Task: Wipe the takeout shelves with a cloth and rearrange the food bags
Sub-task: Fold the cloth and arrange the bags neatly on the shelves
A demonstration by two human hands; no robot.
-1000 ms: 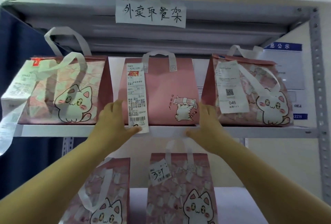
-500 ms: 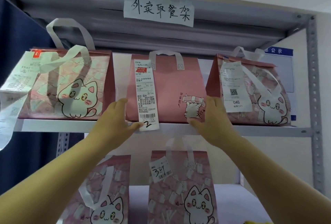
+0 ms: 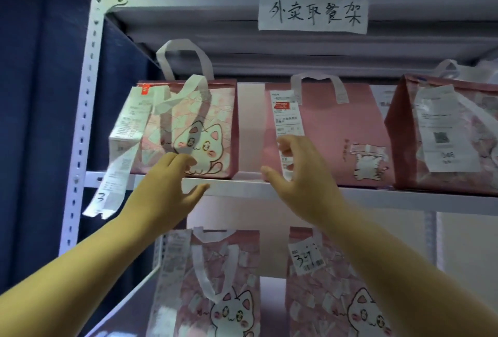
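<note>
The grey metal shelving rack (image 3: 89,94) fills my view, which has swung left, so its left post now shows against the dark blue curtain (image 3: 40,121). On the upper shelf, the plain pink fabric bag with a small cat print (image 3: 336,126) stands in the middle. A second ago I held it by both bottom corners. I have let go of it, and it sits upright between its two neighbours, apart from both, so I judge it placed.

The pink patterned tote with the big white cat (image 3: 215,121) stands at the left end, and I take it as the next bag to straighten.

My left hand (image 3: 172,183) has moved across to it. The fingers lie flat against its lower front, and the thumb is spread below the shelf's edge, gripping nothing.

My right hand (image 3: 301,174) has come off the plain bag's right corner. It hovers loosely curled, thumb wide, holding nothing, in front of the white printed receipt (image 3: 287,112).

No cloth is in sight.
</note>
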